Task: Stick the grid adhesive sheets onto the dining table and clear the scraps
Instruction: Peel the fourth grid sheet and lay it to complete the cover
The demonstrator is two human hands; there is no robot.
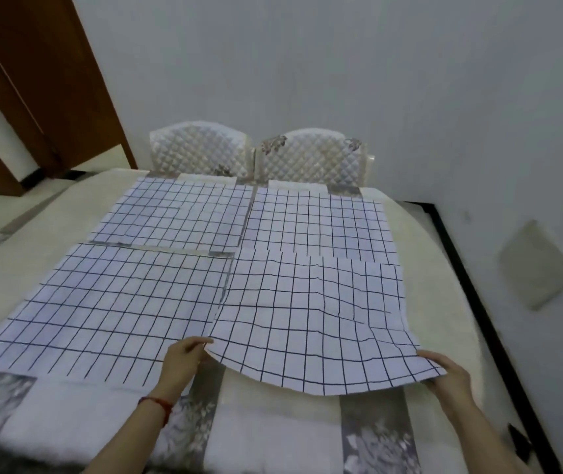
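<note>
White walls back the dining table (444, 234), where three grid sheets (109, 302) lie flat. At the near right a fourth sheet (307, 313) is lifted along its near edge: the left hand (184, 359) pinches its near-left corner, and the right hand (451, 374) grips its near-right corner.

Both forearms reach forward from the bottom edge, bare, the left one wearing a red string at the wrist. The left hand (184, 354) pinches a near corner of a sheet (307, 319), fingertips together. The right hand (451, 374) grips the other near corner, thumb on top, fingers curled beneath.
</note>
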